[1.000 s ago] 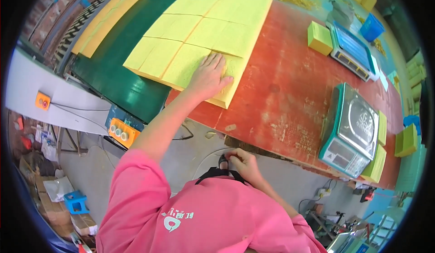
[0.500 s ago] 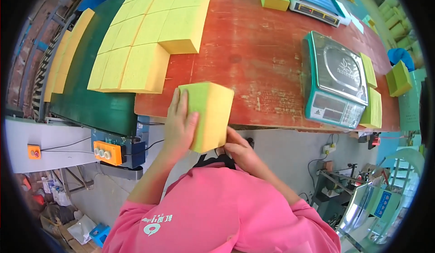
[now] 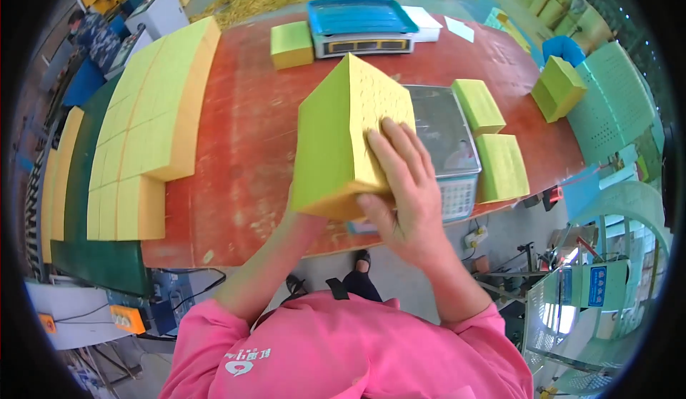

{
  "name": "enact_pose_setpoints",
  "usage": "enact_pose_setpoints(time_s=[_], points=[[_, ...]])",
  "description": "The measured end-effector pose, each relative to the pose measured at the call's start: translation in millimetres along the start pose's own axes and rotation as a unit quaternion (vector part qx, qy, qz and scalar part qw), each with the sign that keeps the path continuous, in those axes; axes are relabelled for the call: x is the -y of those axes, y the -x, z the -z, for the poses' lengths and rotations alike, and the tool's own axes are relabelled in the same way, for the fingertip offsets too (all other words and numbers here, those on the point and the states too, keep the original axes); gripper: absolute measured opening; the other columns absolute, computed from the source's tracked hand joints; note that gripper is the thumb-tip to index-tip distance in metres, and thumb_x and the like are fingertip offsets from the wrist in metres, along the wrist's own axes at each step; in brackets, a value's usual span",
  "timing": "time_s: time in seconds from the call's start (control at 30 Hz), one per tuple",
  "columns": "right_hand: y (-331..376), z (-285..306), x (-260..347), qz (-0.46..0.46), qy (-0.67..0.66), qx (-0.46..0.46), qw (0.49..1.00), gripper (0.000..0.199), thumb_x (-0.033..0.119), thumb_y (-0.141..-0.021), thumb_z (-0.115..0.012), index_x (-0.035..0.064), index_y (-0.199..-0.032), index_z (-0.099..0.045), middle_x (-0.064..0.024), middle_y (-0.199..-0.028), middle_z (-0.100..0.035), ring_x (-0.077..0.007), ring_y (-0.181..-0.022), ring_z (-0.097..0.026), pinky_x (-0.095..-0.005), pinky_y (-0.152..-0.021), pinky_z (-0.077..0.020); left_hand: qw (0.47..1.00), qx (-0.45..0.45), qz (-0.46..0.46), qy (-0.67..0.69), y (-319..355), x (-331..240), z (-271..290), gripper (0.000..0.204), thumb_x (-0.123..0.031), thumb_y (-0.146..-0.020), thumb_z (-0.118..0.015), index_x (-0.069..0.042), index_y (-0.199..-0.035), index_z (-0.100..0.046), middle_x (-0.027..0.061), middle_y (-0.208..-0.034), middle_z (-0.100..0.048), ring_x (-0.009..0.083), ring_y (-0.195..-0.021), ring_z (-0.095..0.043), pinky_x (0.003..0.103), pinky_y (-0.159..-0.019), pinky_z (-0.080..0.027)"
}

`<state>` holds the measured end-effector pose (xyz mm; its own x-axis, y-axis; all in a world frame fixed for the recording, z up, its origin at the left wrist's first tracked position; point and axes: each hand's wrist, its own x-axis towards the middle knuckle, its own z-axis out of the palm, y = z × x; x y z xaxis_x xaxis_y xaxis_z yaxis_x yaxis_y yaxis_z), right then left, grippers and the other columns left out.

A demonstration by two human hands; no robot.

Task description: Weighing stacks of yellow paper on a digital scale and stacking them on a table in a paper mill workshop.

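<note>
At centre frame, above the near edge of the red surface (image 3: 236, 149), a yellow foam block (image 3: 343, 135) is held aloft, not yet set down; the digital scale (image 3: 446, 142) behind it appears unloaded. Right hand (image 3: 400, 192) lies flat on the block's right face, fingers spread, grasping. Left hand is hidden beneath the block at 7 o'clock, probably supporting it. Stacked foam slabs (image 3: 153, 113) remain at 9 o'clock; loose blocks (image 3: 500, 165) sit at 3 o'clock.

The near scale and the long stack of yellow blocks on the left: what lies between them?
Head view: only the bare red tabletop lies between the scale and the stack.
</note>
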<state>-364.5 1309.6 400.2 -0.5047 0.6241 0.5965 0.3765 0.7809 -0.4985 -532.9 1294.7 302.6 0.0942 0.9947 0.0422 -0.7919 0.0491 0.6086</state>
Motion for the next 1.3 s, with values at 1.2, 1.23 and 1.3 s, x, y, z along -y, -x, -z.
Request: enact_pose_setpoints(time_s=[1.2,1.23,1.3], points=[[-33,-195,66,0.016,-0.165,0.21,0.964,0.055,0.014,-0.081,-0.071,0.0014,-0.131,-0.054,-0.0215,-0.135,-0.054,-0.0405,-0.131,-0.045,-0.0461,-0.106,-0.0382,0.418,0.151,0.046,-0.895,186,-205,97,0.087,-0.022,-0.07,-0.075,-0.003,-0.146,-0.037,0.0207,-0.155,-0.029,0.0358,-0.145,-0.026,0.051,-0.119,-0.019],[-33,-212,58,0.012,-0.15,0.23,0.961,0.056,0.017,-0.083,-0.069,0.0005,-0.133,-0.051,-0.0231,-0.133,-0.055,-0.0405,-0.128,-0.048,-0.0451,-0.105,-0.0396,0.394,0.131,0.026,-0.909,198,-201,89,0.088,-0.021,-0.069,-0.075,-0.004,-0.146,-0.037,0.0197,-0.155,-0.03,0.0355,-0.145,-0.027,0.052,-0.119,-0.018],[-23,-227,63,0.009,-0.143,0.26,0.955,0.057,0.019,-0.085,-0.068,-0.0003,-0.135,-0.049,-0.0247,-0.13,-0.056,-0.0406,-0.125,-0.05,-0.0441,-0.103,-0.041,0.404,-0.008,-0.006,-0.915,235,-191,90,0.086,-0.019,-0.07,-0.075,-0.005,-0.146,-0.038,0.019,-0.153,-0.032,0.0349,-0.144,-0.029,0.053,-0.118,-0.02]])
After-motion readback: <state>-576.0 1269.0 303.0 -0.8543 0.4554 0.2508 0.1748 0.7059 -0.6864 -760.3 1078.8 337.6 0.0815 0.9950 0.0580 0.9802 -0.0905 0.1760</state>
